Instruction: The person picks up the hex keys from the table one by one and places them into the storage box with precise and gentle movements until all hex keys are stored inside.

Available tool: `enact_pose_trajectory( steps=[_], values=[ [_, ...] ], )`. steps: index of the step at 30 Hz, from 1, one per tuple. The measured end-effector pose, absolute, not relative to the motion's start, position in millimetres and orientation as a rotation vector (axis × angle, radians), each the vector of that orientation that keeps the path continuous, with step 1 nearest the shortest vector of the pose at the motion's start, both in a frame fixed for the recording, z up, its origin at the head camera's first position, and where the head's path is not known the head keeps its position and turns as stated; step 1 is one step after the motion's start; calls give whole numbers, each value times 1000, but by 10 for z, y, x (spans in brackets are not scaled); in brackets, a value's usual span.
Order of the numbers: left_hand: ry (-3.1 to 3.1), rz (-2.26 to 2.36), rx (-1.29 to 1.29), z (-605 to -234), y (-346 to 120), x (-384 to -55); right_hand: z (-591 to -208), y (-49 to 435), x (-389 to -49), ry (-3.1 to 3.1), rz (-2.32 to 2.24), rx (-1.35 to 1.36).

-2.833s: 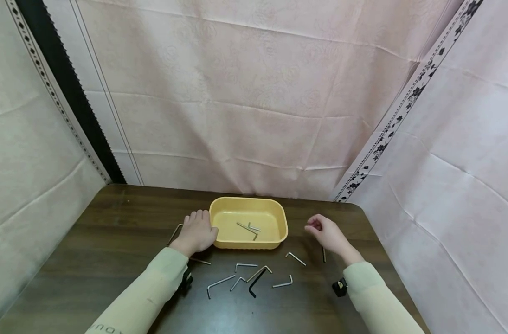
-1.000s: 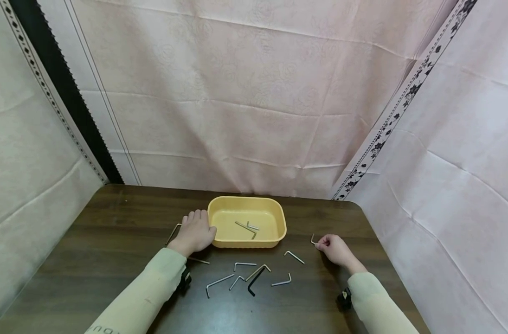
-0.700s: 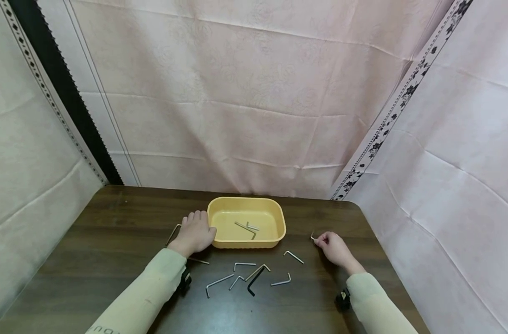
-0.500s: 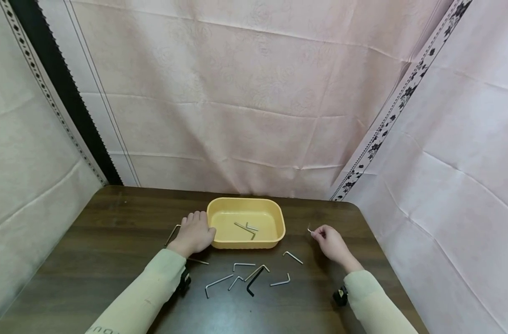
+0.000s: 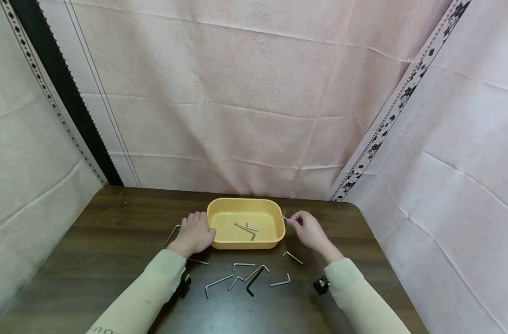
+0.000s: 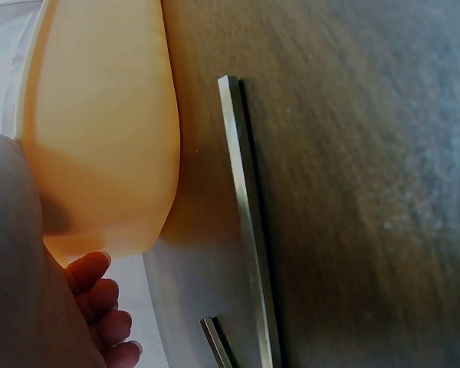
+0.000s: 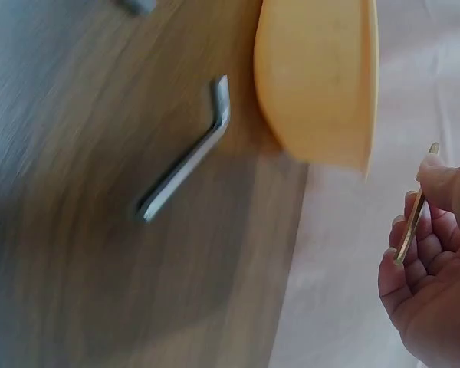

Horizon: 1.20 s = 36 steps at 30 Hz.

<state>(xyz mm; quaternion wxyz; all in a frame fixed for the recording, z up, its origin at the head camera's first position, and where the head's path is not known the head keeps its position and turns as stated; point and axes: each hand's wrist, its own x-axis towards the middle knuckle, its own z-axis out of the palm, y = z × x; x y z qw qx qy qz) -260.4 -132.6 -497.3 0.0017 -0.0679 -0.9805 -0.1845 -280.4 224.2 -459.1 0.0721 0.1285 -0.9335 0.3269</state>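
A yellow plastic tray (image 5: 245, 246) stands at the back of the table, with a few hex keys (image 5: 245, 228) lying inside. My left hand (image 5: 195, 234) holds the tray's left side, thumb over the rim and fingers along the outer wall. Just beyond the right rim, my right hand (image 5: 310, 229) pinches a small brass-coloured hex key (image 7: 415, 222) between thumb and fingers. Its short end points toward the tray in the head view. Below that hand, a silver hex key (image 7: 185, 165) lies on the wood.
Several loose hex keys lie in front of the tray, among them a black one (image 5: 254, 283) and a silver one (image 5: 280, 282). Beside the left wrist lies another hex key (image 6: 249, 222). The dark wooden table (image 5: 124, 260) ends at pale hanging cloth (image 5: 254, 102).
My right hand first reached down at the right, picked up the brass-coloured hex key, then lifted it and moved left to the tray's right rim. The left hand has stayed put.
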Motion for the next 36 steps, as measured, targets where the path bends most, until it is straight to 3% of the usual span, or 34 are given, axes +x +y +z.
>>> enact_pose_trajectory(
  steps=[12, 26, 36],
  values=[
    [-3061, -587, -202, -5007, -1342, -2622, -4478, 1700, -2891, -2846, 986, 552],
    [-3055, -595, -210, -5003, -1336, -2613, -4686, 1233, -3089, -3010, 902, 788],
    [-3048, -587, -221, -5034, -1346, -2624, -4799, 988, -3132, -3186, 813, 762]
  ],
)
